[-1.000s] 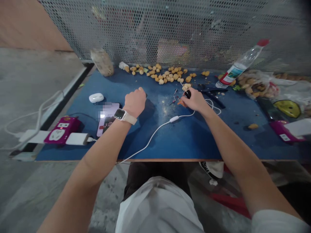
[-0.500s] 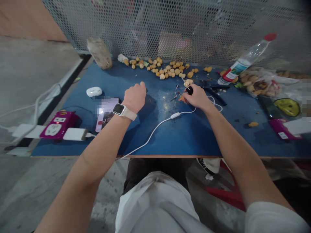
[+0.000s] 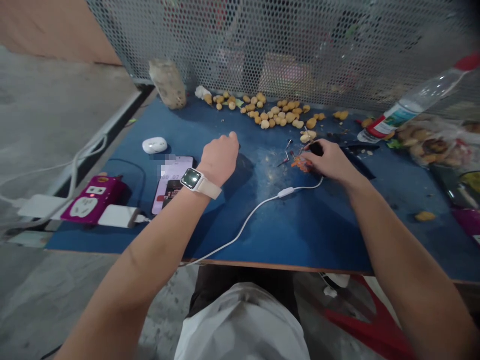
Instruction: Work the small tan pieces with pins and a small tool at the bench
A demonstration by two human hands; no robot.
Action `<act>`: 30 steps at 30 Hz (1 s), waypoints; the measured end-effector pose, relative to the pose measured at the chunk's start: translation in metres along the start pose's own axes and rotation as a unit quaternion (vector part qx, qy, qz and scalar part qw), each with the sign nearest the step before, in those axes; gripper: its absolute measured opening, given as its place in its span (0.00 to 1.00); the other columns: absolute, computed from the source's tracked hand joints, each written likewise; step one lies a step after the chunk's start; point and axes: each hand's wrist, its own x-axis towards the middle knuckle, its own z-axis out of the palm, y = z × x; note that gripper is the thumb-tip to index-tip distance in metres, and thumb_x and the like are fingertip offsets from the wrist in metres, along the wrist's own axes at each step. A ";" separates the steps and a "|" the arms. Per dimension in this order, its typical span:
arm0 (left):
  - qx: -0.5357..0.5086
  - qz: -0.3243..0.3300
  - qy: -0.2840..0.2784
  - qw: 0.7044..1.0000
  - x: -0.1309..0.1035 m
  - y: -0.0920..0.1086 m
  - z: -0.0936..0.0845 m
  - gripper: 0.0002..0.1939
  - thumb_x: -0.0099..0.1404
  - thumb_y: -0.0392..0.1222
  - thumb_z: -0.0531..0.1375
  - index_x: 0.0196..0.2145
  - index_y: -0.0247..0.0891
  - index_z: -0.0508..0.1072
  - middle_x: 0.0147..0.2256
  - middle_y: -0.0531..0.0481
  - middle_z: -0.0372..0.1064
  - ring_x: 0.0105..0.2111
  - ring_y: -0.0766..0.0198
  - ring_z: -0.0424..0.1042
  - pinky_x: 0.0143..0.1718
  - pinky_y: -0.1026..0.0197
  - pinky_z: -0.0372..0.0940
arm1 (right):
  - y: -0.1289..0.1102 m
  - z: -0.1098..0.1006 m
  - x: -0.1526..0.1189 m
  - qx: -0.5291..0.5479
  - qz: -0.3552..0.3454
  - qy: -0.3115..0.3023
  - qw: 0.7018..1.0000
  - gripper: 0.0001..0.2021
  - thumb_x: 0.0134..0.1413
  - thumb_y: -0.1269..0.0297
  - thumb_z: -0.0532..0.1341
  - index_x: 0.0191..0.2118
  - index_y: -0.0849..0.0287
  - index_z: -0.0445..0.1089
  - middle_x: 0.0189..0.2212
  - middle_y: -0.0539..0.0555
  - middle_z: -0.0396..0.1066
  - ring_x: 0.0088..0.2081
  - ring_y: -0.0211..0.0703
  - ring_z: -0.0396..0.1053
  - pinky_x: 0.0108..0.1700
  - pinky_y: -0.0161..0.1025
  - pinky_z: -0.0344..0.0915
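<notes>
My left hand (image 3: 220,159), with a white-strapped watch (image 3: 192,179) on its wrist, is closed in a fist above the blue table. A small dark bit shows past its thumb; what it holds is hidden. My right hand (image 3: 332,159) is closed around a short black tool (image 3: 316,148) over the table. Beneath its fingers lie orange-red scraps (image 3: 302,164). Thin metal bits (image 3: 288,144) lie just left of these. A white cord (image 3: 258,204) with an inline switch (image 3: 286,192) runs from under my right hand to the table's front edge.
Tan, rounded, gourd-like pieces (image 3: 279,116) line the mesh panel (image 3: 300,50). A tilted bottle (image 3: 405,115) and a filled plastic bag (image 3: 437,140) stand right. Left are a phone (image 3: 180,167), a white case (image 3: 154,145), a purple power strip (image 3: 92,202) and a cloudy container (image 3: 168,85).
The whole view has shifted, so the table and things on it appear further right and a little lower. Both hands stay closed, in nearly the same places over the table.
</notes>
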 end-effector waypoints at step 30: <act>-0.155 0.353 0.052 0.921 0.014 0.051 0.061 0.14 0.88 0.52 0.69 0.53 0.37 0.83 0.55 0.34 0.85 0.54 0.42 0.85 0.54 0.49 0.74 | -0.002 0.024 0.004 -0.112 -0.141 -0.008 0.984 0.12 0.77 0.48 0.70 0.49 0.50 0.82 0.54 0.67 0.92 0.59 0.74 0.89 0.65 0.65 0.82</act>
